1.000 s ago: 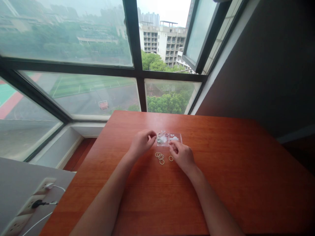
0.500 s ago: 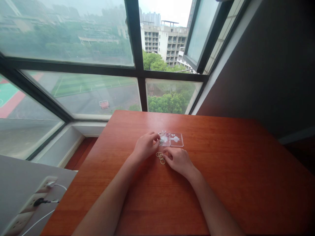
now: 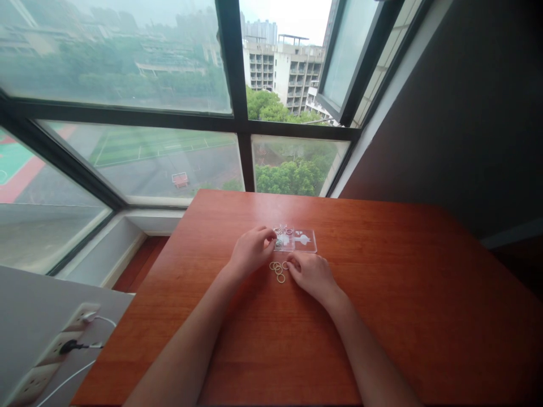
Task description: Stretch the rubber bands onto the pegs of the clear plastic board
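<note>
A small clear plastic box point(image 3: 290, 243) lies with its lid point(image 3: 306, 241) folded out flat to the right, white print on it. Inside the box are a few small rings, one of them dark reddish point(image 3: 289, 232). My left hand point(image 3: 253, 249) has its thumb and fingers closed on the box's left edge. Just in front of the box, several pale yellowish rings point(image 3: 278, 270) lie loosely overlapping on the table. My right hand point(image 3: 313, 272) pinches the edge of one pale ring point(image 3: 285, 265) at the right of this group; its fingertips partly cover it.
The reddish-brown wooden table point(image 3: 390, 294) stretches out on both sides of my arms. Beyond its far edge stand dark-framed windows point(image 3: 244, 127), one pane swung outward. Wall sockets point(image 3: 59, 347) with plugged-in cables are low on the left.
My right hand has shifted slightly right and away from the pale rings, and one ring now shows at its fingertips. My left hand has stayed at the box.
</note>
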A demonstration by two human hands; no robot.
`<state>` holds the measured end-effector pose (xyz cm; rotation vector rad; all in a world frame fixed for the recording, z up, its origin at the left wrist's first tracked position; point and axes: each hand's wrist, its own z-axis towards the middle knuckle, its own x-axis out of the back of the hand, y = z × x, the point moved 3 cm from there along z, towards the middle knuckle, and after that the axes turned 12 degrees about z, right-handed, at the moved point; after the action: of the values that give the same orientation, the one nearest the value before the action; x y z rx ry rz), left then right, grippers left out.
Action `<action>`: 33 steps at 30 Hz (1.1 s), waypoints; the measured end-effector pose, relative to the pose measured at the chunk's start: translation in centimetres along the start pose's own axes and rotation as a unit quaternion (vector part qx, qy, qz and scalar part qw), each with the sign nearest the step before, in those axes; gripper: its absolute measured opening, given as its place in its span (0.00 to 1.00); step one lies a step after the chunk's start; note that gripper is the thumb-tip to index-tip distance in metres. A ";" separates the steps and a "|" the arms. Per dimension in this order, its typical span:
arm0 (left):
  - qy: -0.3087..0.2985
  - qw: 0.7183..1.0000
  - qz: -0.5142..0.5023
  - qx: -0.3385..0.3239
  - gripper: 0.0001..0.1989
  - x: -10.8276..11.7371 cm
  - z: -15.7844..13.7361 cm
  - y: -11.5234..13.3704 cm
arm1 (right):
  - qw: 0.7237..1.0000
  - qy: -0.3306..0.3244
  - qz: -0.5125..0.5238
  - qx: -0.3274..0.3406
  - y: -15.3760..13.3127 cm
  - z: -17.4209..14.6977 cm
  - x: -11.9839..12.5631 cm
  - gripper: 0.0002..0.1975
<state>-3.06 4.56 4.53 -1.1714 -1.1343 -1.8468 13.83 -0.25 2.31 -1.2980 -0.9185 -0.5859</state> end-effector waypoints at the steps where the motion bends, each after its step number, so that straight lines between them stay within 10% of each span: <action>1: -0.001 1.000 0.000 0.000 0.06 0.0 0.0 0.0 | 1.000 -0.003 -0.006 -0.002 0.0 0.0 0.0 0.07; 33: 0.004 0.999 -0.045 -0.030 0.06 -0.2 0.2 0.7 | 0.999 0.029 -0.025 -0.025 0.8 0.2 -0.1 0.07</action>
<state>-2.36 4.44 4.63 -1.1634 -1.1514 -1.9631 14.38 0.13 1.74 -1.2982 -0.8954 -0.6861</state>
